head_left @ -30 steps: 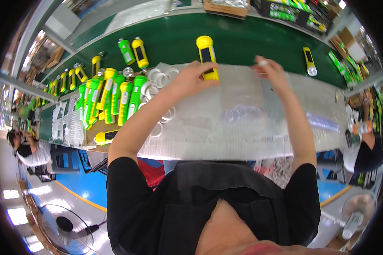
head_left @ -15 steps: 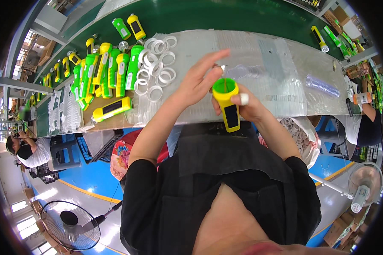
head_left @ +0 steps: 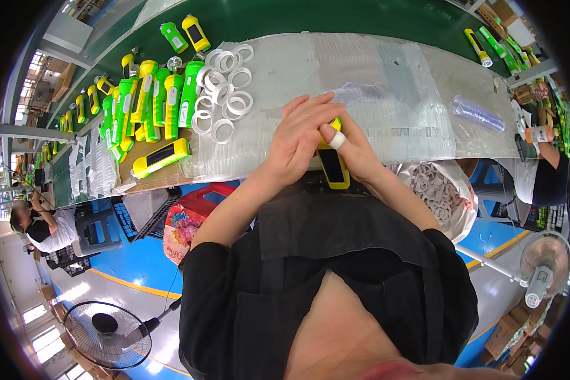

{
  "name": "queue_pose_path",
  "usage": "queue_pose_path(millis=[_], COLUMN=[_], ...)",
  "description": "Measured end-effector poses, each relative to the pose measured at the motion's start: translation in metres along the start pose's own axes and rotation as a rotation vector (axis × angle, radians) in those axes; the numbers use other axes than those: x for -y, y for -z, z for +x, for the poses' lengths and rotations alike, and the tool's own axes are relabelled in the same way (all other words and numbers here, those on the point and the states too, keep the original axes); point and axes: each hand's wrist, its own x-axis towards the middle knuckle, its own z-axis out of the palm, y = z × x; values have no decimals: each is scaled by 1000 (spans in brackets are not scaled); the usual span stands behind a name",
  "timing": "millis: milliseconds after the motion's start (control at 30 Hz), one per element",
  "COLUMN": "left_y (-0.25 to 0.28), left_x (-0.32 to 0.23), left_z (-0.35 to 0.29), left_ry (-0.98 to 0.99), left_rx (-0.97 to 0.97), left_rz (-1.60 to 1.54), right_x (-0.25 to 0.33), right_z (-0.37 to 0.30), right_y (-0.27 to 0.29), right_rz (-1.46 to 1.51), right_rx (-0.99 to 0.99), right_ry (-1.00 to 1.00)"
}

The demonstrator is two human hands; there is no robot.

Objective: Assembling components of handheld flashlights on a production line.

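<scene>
The right hand, one digit bearing a white band, is gripping a yellow flashlight; the left hand is lying open, fingers extended, across its upper end. The flashlight is sitting at the worktop's front edge, close before the torso, its dark panel facing up. Writing: a green flashlight is showing a pale strip, any marks too small to read; a floral bag below is carrying lettering too blurred to read. Edges: grouped flashlights and white rings are crowding the left side; right of the hands, bare sheeting is stretching toward a clear plastic roll, leaving open room.
</scene>
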Motion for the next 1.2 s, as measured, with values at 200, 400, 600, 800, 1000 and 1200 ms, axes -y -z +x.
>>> queue_pose_path(millis=[200,400,600,800,1000,1200], left_y=[-25,-29,-12,2,21,28], left_x=[37,87,74,3,2,9], left_z=[6,1,6,9,-7,-13], left_ry=[263,219,368,112,93,-42], left_rx=[-126,137,-6,19,36,-46], left_rz=[63,589,244,209,166,189], right_x=[9,19,23,18,18,11], right_z=[-7,-14,-8,6,16,22], right_y=[32,41,36,17,0,-13], right_rz=[288,160,149,241,182,141], right_rx=[-93,-227,-157,40,179,254], right_ry=[-116,-137,-157,-168,-217,-211])
